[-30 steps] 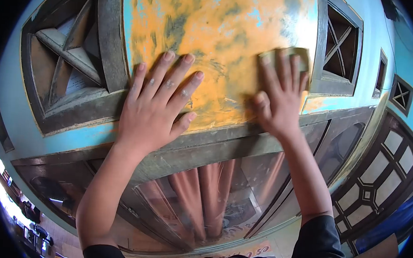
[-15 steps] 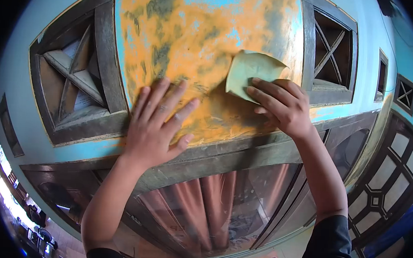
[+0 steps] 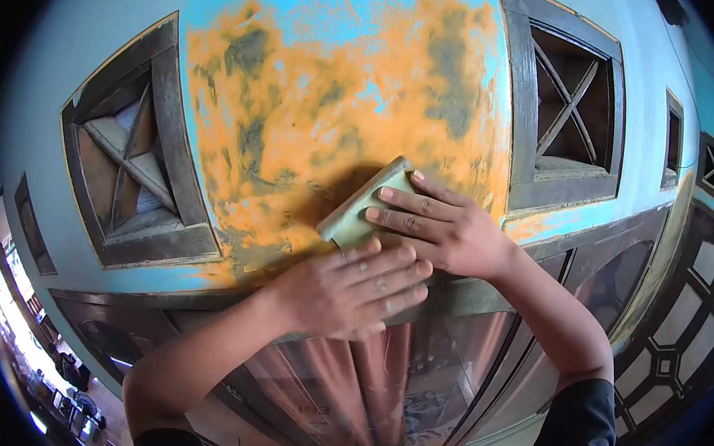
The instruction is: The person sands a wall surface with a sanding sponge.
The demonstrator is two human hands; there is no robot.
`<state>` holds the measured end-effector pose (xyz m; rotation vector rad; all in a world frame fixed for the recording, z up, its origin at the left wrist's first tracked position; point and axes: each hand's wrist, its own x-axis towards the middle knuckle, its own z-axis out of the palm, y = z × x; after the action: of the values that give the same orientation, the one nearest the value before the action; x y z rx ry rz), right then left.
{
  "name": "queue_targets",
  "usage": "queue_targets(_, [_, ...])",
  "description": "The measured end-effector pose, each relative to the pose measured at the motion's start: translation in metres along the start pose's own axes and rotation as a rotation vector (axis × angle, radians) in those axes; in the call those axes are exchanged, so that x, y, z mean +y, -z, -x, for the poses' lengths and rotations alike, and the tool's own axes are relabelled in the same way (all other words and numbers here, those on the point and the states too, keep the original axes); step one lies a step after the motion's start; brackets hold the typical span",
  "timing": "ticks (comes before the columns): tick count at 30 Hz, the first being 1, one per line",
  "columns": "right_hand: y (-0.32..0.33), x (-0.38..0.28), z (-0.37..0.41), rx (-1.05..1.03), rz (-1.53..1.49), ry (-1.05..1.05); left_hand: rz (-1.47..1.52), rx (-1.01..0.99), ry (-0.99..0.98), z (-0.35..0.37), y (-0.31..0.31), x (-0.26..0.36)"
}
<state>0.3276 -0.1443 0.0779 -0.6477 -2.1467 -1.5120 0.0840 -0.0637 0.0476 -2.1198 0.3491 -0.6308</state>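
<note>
Against the lower part of the orange, blue and grey patched wall [image 3: 298, 113] is a pale green sheet [image 3: 366, 207], bent, with a curled upper left edge. My right hand [image 3: 454, 233] lies over the sheet's right side, its fingers pressing it to the wall. Just below and left, my left hand [image 3: 361, 293] has its fingers stretched out and slightly apart, close to the sheet's lower edge. It holds nothing that I can see. Whether its fingertips touch the sheet or my right hand, I cannot tell.
Wooden vent frames with crossed bars stand left [image 3: 145, 153] and right [image 3: 564, 105] of the patch. Below is a dark wooden frame with glass and brown curtains [image 3: 384, 380] behind it. A panelled door [image 3: 668, 348] is at the far right.
My left hand has come off the wall and moved right and down, beside my right hand. My right hand has moved down and left with the sheet, which is now bent over. The view has shifted slightly.
</note>
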Motion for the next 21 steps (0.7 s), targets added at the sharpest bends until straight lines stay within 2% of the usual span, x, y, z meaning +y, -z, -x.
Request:
queue_targets(4, [0.003, 0.007, 0.01, 0.074, -0.019, -0.048, 0.089, 0.142, 0.176, -0.011, 0.0, -0.032])
queue_targets(5, [0.008, 0.009, 0.012, 0.072, -0.019, -0.063, 0.051, 0.044, 0.231, -0.016, 0.004, -0.035])
queue_targets(9, [0.005, 0.011, 0.014, 0.158, -0.095, -0.171, -0.108, -0.15, 0.396, -0.035, 0.016, -0.044])
queue_targets(12, [0.007, 0.017, 0.015, 0.263, -0.159, -0.263, -0.284, -0.149, 0.465, -0.039, 0.045, -0.087])
queue_targets(14, [0.004, 0.02, 0.018, 0.38, -0.205, -0.342, -0.482, 0.046, 0.538, -0.036, 0.059, -0.13])
queue_targets(16, [0.001, 0.021, 0.019, 0.409, -0.204, -0.378, -0.578, 0.23, 0.579, -0.033, 0.072, -0.176])
queue_targets(19, [0.003, 0.02, 0.019, 0.434, -0.136, -0.415, -0.579, 0.233, 0.655, -0.044, 0.07, -0.184])
queue_targets(21, [-0.008, 0.027, 0.024, 0.572, -0.245, -0.371, -0.647, 0.089, 0.565, -0.057, 0.045, -0.144])
